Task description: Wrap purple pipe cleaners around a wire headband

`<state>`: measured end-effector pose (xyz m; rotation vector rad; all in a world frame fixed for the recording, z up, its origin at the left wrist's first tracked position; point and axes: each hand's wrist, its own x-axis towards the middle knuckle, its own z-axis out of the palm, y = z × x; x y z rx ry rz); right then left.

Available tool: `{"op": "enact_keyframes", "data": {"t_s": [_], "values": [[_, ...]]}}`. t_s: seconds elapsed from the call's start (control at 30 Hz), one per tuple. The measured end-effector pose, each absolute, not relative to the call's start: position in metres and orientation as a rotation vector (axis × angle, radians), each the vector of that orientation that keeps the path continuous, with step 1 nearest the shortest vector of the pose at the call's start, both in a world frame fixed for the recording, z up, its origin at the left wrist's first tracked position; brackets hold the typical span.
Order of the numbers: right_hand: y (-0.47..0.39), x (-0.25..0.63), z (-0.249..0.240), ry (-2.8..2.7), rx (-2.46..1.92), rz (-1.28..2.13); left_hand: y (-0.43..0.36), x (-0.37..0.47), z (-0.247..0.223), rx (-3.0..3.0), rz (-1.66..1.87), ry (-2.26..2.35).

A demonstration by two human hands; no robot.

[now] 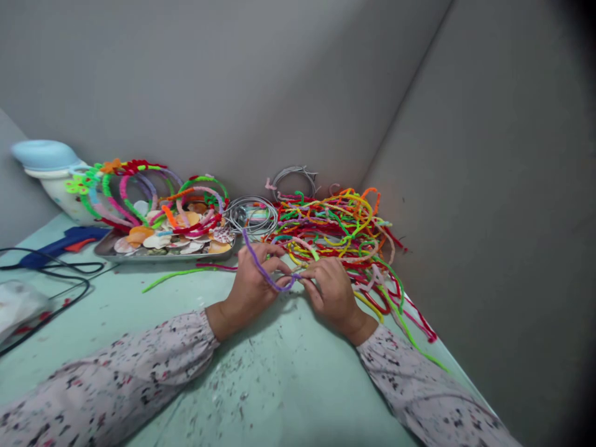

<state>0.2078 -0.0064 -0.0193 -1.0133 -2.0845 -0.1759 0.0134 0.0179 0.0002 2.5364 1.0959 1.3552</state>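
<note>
Both my hands meet above the middle of the table, pinching a purple pipe cleaner (261,267). My left hand (254,279) has its fingers closed on it, and one end curves up across the back of that hand. My right hand (333,292) pinches the same piece at its bent part, fingertips close to the left ones. A pale multicoloured strand (302,246) with a green tip arches just behind the fingers. My fingers partly hide where the purple strand bends.
Behind my right hand lies a heap of coloured pipe cleaners (335,223). Wire coils (254,217) sit beside a metal tray (167,257) of shells and fuzzy headbands (125,192). At left are a blue glue gun (60,247), a black cable (86,285) and a blue-topped container (51,167).
</note>
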Motion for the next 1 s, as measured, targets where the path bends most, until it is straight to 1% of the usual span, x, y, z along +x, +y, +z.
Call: {"op": "enact_keyframes", "data": {"t_s": [0.43,0.67,1.0], "values": [[-0.0057,0.2084,-0.0205,-2.115,-1.021,-0.236,0.0184,0.0131,-0.004,2.431,1.349,1.062],[-0.0061,0.2083,-0.0201,-2.12,-1.023,-0.241,0.016,0.0128,-0.0018,2.363,1.29,1.057],[-0.0062,0.2083,-0.0208,-2.099,-1.04,-0.232,0.018,0.0131,-0.0035,2.452,1.278,1.101]]}}
